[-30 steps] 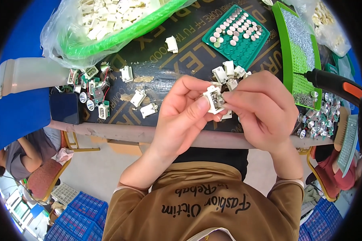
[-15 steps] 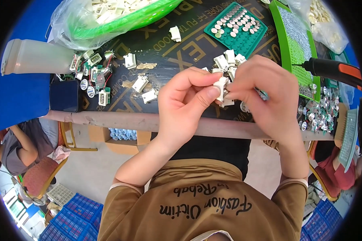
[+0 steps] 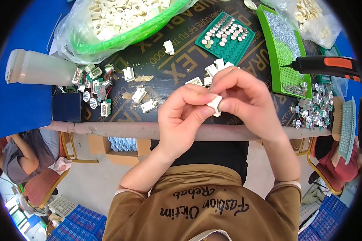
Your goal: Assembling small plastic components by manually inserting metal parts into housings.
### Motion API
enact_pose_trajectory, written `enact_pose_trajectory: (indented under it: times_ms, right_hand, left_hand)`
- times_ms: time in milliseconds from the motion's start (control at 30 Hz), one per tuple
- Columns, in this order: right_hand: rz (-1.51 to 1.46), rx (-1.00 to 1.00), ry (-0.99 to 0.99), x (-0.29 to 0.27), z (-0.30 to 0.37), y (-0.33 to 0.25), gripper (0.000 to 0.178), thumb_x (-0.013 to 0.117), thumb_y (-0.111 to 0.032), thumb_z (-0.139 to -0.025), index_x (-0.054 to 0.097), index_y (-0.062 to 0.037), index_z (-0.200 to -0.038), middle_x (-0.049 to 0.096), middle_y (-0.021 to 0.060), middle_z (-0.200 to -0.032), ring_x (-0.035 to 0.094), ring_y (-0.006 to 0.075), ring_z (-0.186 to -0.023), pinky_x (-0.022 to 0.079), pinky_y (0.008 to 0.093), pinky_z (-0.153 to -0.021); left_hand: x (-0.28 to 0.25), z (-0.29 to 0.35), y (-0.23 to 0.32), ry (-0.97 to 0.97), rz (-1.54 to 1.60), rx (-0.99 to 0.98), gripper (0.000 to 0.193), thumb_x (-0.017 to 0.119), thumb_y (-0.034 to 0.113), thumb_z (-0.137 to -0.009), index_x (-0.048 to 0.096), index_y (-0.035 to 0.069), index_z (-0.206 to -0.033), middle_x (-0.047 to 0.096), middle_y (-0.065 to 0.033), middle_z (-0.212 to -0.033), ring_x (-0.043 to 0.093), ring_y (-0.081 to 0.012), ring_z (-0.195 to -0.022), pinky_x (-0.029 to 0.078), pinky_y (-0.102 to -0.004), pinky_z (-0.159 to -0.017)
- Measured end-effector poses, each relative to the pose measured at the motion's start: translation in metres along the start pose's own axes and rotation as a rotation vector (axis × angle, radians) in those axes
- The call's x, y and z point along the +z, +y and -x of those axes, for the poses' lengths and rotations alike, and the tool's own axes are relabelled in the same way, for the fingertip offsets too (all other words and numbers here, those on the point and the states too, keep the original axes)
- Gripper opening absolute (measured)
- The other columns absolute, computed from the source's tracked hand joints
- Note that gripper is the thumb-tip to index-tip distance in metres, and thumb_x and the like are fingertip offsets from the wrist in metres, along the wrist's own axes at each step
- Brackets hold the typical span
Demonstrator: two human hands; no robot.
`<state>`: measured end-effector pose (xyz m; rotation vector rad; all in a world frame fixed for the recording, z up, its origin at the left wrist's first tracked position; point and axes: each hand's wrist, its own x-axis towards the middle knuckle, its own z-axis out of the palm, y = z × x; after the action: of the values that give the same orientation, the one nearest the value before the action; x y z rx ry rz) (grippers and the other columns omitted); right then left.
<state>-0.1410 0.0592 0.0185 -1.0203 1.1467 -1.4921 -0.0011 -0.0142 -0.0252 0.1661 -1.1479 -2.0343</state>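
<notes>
We find both hands raised at the centre of the frame, just above the near edge of the desk (image 3: 120,129). The left hand (image 3: 181,120) and the right hand (image 3: 245,100) meet on one small white plastic housing (image 3: 214,105). The left grip is narrow and closed on it, thumb tip pressing its lower left face. The right grip is likewise closed on it, fingertips pinching its upper right side. The housing lies between the two hands, touching both; it lies right of the left palm and left of the right palm, about equally near to each. Its long axis appears to run from upper right to lower left, though the fingers hide much of it, so we cannot be sure.

On the desk behind the hands we note loose white housings (image 3: 138,95), a dark green tray of round caps (image 3: 225,38) in the upper centre, a bright green screw tray (image 3: 285,52) to the upper right, and an orange-and-black electric screwdriver (image 3: 326,66) at the right edge.
</notes>
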Motion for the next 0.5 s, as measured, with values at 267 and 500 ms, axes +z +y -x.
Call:
enact_pose_trajectory:
  times_ms: [267, 500]
  right_hand:
    - [0.26, -0.121, 0.113, 0.016, 0.004, 0.005, 0.014, 0.059, 0.001, -0.079, 0.055, -0.0006, -0.092, 0.052, 0.0049, -0.086, 0.049, 0.0107, -0.072, 0.043, 0.0244, -0.065]
    - [1.016, -0.215, 0.292, -0.048, -0.018, -0.029, 0.008, 0.057, -0.004, -0.081, 0.062, -0.0005, -0.087, 0.06, 0.0107, -0.077, 0.058, 0.023, -0.071, 0.045, 0.03, -0.064]
  left_hand:
    - [-0.007, 0.001, 0.006, 0.011, -0.02, 0.01, 0.015, 0.055, -0.011, -0.081, 0.057, -0.003, -0.093, 0.056, -0.0097, -0.097, 0.056, -0.0137, -0.087, 0.048, -0.0249, -0.076]
    - [-0.017, 0.001, 0.065, -0.161, -1.357, 0.296, 0.022, 0.063, -0.004, -0.069, 0.063, 0.005, -0.088, 0.057, -0.0069, -0.086, 0.052, -0.0285, -0.078, 0.043, -0.0353, -0.069]
